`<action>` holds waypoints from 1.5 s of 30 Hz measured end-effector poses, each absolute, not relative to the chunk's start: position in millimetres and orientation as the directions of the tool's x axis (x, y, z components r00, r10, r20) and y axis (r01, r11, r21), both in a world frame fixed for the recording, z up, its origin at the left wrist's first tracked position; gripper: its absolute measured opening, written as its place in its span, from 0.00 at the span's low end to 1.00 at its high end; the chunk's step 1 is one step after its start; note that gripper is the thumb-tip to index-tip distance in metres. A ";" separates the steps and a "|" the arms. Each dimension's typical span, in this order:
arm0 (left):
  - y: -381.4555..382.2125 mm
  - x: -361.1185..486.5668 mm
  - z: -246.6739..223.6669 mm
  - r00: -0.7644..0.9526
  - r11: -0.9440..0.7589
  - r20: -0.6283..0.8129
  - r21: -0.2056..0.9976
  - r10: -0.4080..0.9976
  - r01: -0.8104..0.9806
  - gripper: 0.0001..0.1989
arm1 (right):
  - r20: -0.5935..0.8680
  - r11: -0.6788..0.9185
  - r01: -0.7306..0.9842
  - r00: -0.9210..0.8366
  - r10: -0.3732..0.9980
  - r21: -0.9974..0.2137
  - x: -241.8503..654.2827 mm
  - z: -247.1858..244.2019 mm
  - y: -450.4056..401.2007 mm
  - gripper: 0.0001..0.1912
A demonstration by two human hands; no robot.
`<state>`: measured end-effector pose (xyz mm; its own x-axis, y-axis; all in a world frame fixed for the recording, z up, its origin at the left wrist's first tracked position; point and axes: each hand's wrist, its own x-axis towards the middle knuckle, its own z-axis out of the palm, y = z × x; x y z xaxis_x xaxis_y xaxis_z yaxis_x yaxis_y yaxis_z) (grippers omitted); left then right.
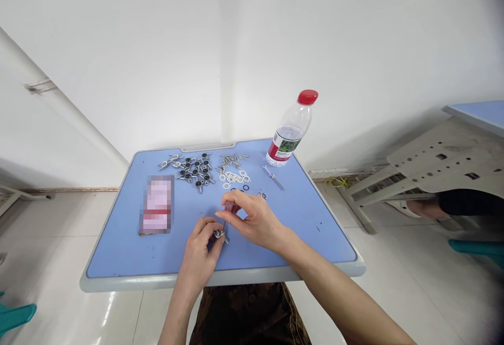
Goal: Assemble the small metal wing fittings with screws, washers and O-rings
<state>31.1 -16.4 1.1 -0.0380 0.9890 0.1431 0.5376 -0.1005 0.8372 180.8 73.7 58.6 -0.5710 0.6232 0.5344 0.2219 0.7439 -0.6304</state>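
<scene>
Near the front of the blue desktop, my left hand (pixel 200 250) pinches a small metal fitting (pixel 219 234) against the surface. Above it, my right hand (pixel 255 220) grips a small screwdriver (pixel 231 207) with a clear pinkish handle. Its thin shaft points down at the fitting; whether the tip sits in a screw is too small to tell. Beyond my hands lie flat white gaskets (pixel 232 177), small screws (pixel 231 161) and a black ring (pixel 246 187). Several metal fittings with black round centres (pixel 197 171) are spread to their left. Small shiny nut-like pieces (pixel 263 196) rest beside my right hand.
A water bottle with a red cap (pixel 289 129) stands at the desk's back right, near a syringe-like tool (pixel 273 177). A pixelated pink rectangle (pixel 157 203) lies at the left. The white wall (pixel 177 72) rises behind the desk. Another desk (pixel 417 150) and a person's leg (pixel 429 209) are at right.
</scene>
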 end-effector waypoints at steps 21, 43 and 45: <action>-8.6 6.6 8.4 0.170 -0.150 0.059 0.787 0.984 0.598 0.09 | 0.530 0.734 0.270 -0.544 0.651 -0.623 171.2 52.4 76.8 0.08; -2.0 6.0 5.4 0.073 -0.185 0.179 0.762 0.981 0.620 0.07 | 0.486 0.693 0.220 -0.570 0.663 -0.687 169.7 62.4 96.6 0.09; -2.4 7.4 5.8 0.070 -0.185 0.181 0.759 0.981 0.624 0.07 | 0.475 0.685 0.186 -0.595 0.649 -0.704 174.2 63.4 96.5 0.08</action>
<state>7.4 -2.4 5.8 0.0698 0.9809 0.1815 0.6240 -0.1849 0.7592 174.2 96.5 63.4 -0.5948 0.6489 0.4745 0.1855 0.6852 -0.7044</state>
